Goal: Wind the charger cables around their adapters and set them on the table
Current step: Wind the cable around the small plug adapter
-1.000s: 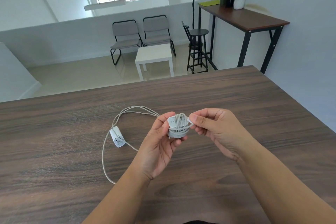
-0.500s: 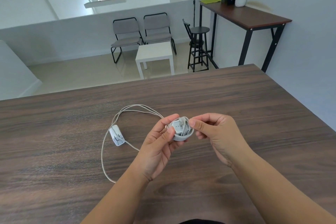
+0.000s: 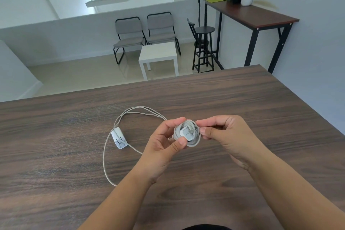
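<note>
A bright room lies beyond a dark wood-grain desk, with two chairs, a white side table, a stool and a tall bench by the wall. In the head view, the one view given, both hands are raised just above the desk near its middle. The left hand has its grip closed on a wound charger, thumb and fingers pinching the white adapter with the cable coiled around it. The right hand pinches the coil's right side, seemingly at the cable's end, though the tip is hidden. A second charger lies on the desk to the left, its cable sprawled in loose loops, not yet wound. The bundle looks light; the adapter is hard and smooth, the cable soft and springy, so it may uncoil if released untucked. The adapter body is best held by its flat sides.
</note>
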